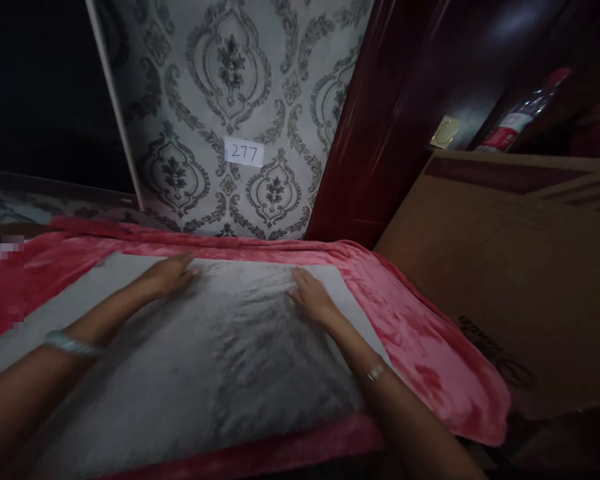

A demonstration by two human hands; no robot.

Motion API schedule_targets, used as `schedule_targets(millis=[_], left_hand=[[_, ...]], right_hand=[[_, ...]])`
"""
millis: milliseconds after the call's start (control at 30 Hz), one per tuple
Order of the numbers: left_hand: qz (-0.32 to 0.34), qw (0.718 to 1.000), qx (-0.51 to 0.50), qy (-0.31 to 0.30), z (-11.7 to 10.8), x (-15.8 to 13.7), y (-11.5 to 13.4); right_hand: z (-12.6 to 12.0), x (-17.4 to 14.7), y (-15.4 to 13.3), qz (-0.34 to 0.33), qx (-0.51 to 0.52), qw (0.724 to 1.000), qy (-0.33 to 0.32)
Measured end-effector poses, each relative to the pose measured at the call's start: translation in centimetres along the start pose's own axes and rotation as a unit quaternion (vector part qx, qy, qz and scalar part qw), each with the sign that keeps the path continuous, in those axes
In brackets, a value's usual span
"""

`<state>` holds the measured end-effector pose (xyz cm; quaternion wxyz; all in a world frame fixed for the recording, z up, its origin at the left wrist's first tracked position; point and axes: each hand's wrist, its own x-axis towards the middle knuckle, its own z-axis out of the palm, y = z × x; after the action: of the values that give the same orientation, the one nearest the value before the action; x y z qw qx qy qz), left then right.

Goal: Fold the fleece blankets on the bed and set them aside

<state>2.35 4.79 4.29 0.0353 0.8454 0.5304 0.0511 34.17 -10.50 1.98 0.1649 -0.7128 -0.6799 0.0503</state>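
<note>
A grey, soft-looking cloth lies spread over a pink plush blanket, with ripples running across its right half. On its far left part rests my left hand, slightly blurred, fingers stretched forward and the thumb apart. My right hand touches the cloth near its far right corner, its fingers extended and thumb apart. Neither hand shows anything held. A pale bangle circles my left forearm, and a silvery band my right wrist.
A large cardboard box stands along the right side, with a red-capped plastic bottle behind it. Behind the blanket rises a patterned wall bearing a label marked 277. A dark panel fills the upper left.
</note>
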Motion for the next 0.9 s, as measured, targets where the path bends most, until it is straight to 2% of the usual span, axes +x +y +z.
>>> schedule_targets(millis=[67,167,233,300,467,567,633,800,900], left_hand=[[0.032,0.999,0.007,0.000,1.1,2.8,4.5],[0.050,0.998,0.026,-0.014,4.8,4.4,7.6],[0.053,0.998,0.031,-0.015,7.2,4.5,7.8],[0.056,0.998,0.031,-0.009,8.6,4.5,7.5],[0.043,0.999,0.021,-0.025,8.7,5.0,6.2],[-0.006,0.999,0.022,-0.037,7.9,5.0,4.1],[-0.048,0.998,0.027,-0.039,7.2,4.7,1.6],[-0.169,0.985,0.031,-0.026,4.4,1.5,-7.7],[-0.210,0.977,0.029,0.000,2.6,-1.5,-12.6]], right_hand=[[1.0,3.5,-1.7,0.013,-0.010,1.000,-0.001],[3.3,5.9,-1.1,0.071,-0.025,0.997,0.006],[5.0,6.1,0.3,0.103,-0.026,0.994,-0.017],[6.2,6.0,1.6,0.111,-0.024,0.993,-0.039],[6.9,6.1,2.4,0.109,-0.025,0.992,-0.050],[7.1,6.0,2.4,0.112,-0.038,0.992,-0.050],[7.3,5.9,2.5,0.108,-0.047,0.992,-0.049],[7.8,6.0,2.8,0.100,-0.049,0.993,-0.049],[7.9,6.0,2.7,0.107,-0.037,0.992,-0.048]])
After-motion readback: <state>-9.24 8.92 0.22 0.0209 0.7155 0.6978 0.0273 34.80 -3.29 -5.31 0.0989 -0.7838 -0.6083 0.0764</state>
